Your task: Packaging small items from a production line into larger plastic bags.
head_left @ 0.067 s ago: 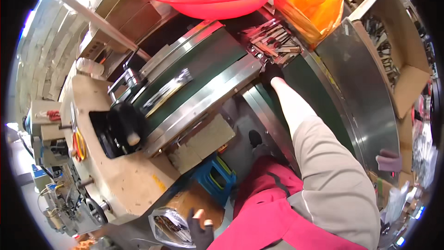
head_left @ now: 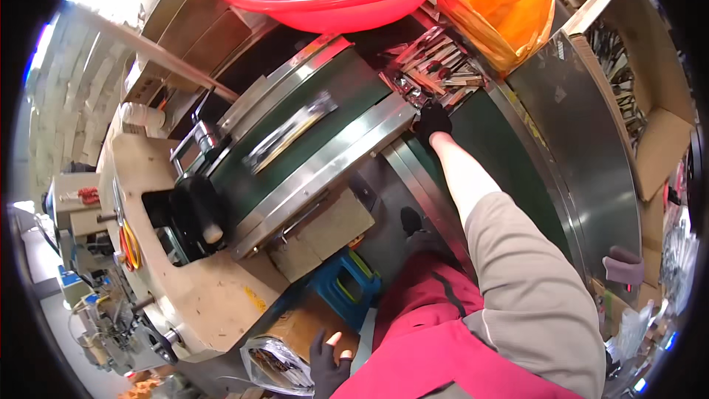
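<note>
My right hand [head_left: 433, 123], in a black glove, reaches to the near edge of a pile of clear-wrapped packets [head_left: 442, 68] at the conveyor's corner. It touches the pile; its fingers are too dark to make out. Down by my body, my left hand [head_left: 330, 363] wears a black glove with bare fingertips. Its fingers are apart and nothing is in them. A long clear-wrapped packet [head_left: 292, 131] lies on the green conveyor belt [head_left: 354, 77], left of the pile.
A red basin [head_left: 347, 7] and an orange bag [head_left: 498, 11] stand beyond the pile. At right is a carton [head_left: 657, 140] of packets. A machine [head_left: 199, 214] sits at the belt's left end. A blue stool [head_left: 343, 284] and a bagged carton [head_left: 295, 332] are below.
The long packet has travelled along the belt, up and right toward the pile. My right hand has drawn back slightly. My left hand has shifted a little right, still with nothing in it.
</note>
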Motion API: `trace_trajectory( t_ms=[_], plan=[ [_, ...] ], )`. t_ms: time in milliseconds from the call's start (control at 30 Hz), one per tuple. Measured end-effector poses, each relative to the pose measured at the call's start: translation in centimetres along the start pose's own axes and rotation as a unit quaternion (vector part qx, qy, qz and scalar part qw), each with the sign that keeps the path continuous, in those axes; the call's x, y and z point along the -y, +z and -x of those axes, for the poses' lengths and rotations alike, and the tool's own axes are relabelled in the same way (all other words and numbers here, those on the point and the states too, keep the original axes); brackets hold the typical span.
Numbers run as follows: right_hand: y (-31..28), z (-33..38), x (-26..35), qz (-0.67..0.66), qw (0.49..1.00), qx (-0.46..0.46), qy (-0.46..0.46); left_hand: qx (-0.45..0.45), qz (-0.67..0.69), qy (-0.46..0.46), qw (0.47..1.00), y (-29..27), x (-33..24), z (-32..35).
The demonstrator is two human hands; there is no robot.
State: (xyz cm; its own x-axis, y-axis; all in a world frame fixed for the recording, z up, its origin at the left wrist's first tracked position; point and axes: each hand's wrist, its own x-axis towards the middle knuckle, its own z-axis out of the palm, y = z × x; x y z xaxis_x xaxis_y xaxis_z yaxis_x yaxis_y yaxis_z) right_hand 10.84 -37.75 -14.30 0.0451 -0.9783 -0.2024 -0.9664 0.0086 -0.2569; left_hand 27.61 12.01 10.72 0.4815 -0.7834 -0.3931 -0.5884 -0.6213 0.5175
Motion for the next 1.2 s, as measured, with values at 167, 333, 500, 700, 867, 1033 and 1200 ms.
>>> trace_trajectory(
  t_ms=[167,333,500,700,867,1033,1200],
  plan=[
    [-5.2,1.7,-2.5,-0.107,0.977,0.019,-0.186,0.127,0.009,0.034,0.991,-0.8,-7.2,-6.1],
    [-12.0,5.6,-7.5,-0.185,0.955,0.161,-0.165,0.144,-0.053,0.202,0.967,0.5,-11.5,-13.4],
    [-5.6,-0.8,-8.6,-0.149,0.984,0.021,-0.1,0.228,-0.048,0.217,0.948,2.2,-18.4,-16.6],
    [-5.3,-3.3,-5.2,-0.06,0.997,-0.04,0.004,0.327,-0.058,0.251,0.909,5.4,-15.6,-14.1],
    [-13.4,0.4,-8.4,-0.292,0.946,-0.02,-0.137,0.337,-0.066,0.176,0.922,3.6,-14.1,-13.2],
    [-26.6,9.0,-15.3,-0.434,0.894,0.012,-0.115,0.258,-0.087,0.198,0.942,1.0,-15.4,-15.4],
    [-36.6,13.9,-13.5,-0.796,0.604,-0.03,-0.011,0.197,-0.066,0.283,0.936,1.2,-15.8,-15.4]
  ],
)
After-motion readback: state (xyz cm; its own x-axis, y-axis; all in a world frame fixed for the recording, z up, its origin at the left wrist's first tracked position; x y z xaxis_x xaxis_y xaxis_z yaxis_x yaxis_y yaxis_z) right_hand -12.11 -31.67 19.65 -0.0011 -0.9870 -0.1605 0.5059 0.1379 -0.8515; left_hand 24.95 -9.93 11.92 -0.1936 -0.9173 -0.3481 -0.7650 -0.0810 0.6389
